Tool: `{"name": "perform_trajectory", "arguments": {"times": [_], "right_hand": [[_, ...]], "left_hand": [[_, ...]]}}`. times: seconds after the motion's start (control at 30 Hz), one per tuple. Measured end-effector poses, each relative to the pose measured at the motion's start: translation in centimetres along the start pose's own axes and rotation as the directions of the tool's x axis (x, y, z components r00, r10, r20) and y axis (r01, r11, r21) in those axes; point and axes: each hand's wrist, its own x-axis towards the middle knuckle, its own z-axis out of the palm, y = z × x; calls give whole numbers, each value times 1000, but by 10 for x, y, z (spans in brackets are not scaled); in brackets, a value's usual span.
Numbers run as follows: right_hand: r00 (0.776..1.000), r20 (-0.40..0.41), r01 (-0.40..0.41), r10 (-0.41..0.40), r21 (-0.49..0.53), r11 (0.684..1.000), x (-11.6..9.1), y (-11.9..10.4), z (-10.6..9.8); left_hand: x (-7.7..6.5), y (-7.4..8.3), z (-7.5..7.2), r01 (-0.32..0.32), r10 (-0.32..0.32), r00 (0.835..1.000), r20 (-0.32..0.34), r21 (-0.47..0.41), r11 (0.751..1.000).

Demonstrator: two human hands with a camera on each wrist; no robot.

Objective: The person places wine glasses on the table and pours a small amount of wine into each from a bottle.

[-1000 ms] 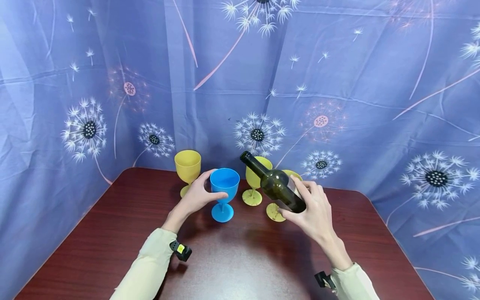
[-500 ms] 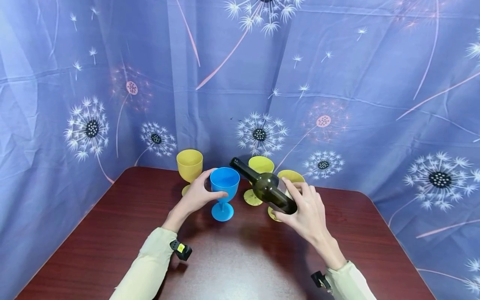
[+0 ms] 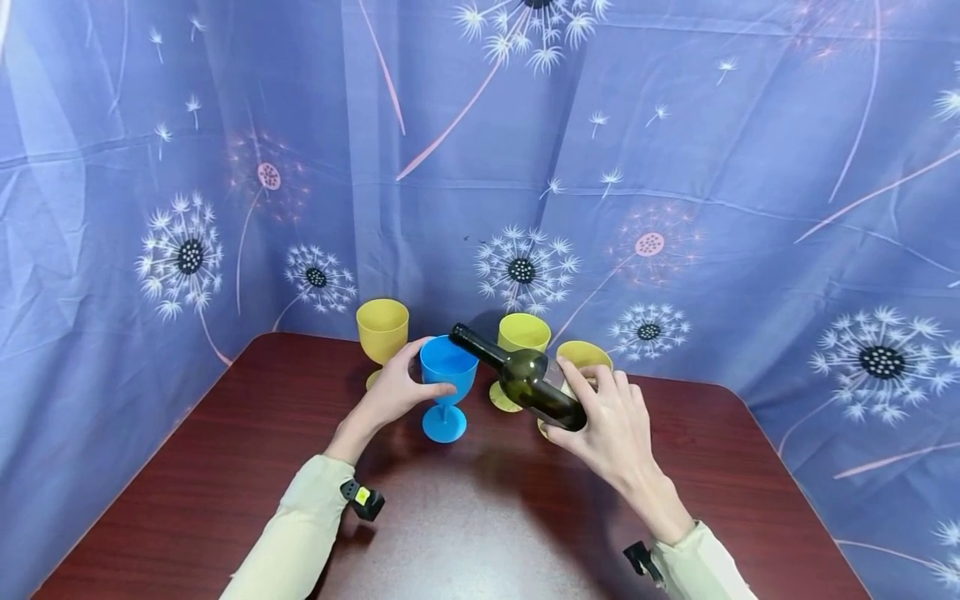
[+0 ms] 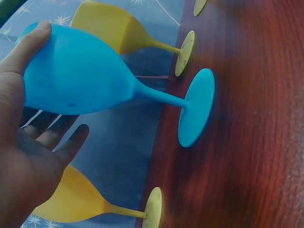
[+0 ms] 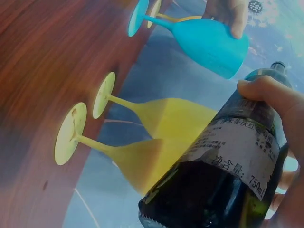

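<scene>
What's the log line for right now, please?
left hand: holds blue goblet | right hand: grips tilted bottle | bottle mouth: above goblet

I can reach over the near part of the desk (image 3: pixel 465 517), in front of the blue goblet (image 3: pixel 461 380). Behind my left hand (image 3: pixel 396 389) stands a yellow goblet (image 3: pixel 383 333); the tilted bottle (image 3: pixel 522 377) in my right hand (image 3: pixel 613 427) bars the way to two other yellow goblets (image 3: pixel 526 332), and the curtain (image 3: pixel 435 233) closes off the back.

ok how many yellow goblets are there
3 in the head view: the left yellow stemmed goblet, partly behind the left hand; the middle yellow goblet and right yellow goblet, partly behind the dark green glass bottle.
</scene>
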Motion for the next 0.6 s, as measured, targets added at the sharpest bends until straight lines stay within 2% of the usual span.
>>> {"name": "perform_trajectory", "arguments": {"times": [0.27,0.6], "right_hand": [[998,56,-15,17,-34,999,0,2,-4],[996,88,33,-27,-72,997,5,5,-9]], "left_hand": [[-1,0,1,12,-12,1000,6,-7,1000],[-1,0,1,25,-25,1000,0,-25,999]]}}
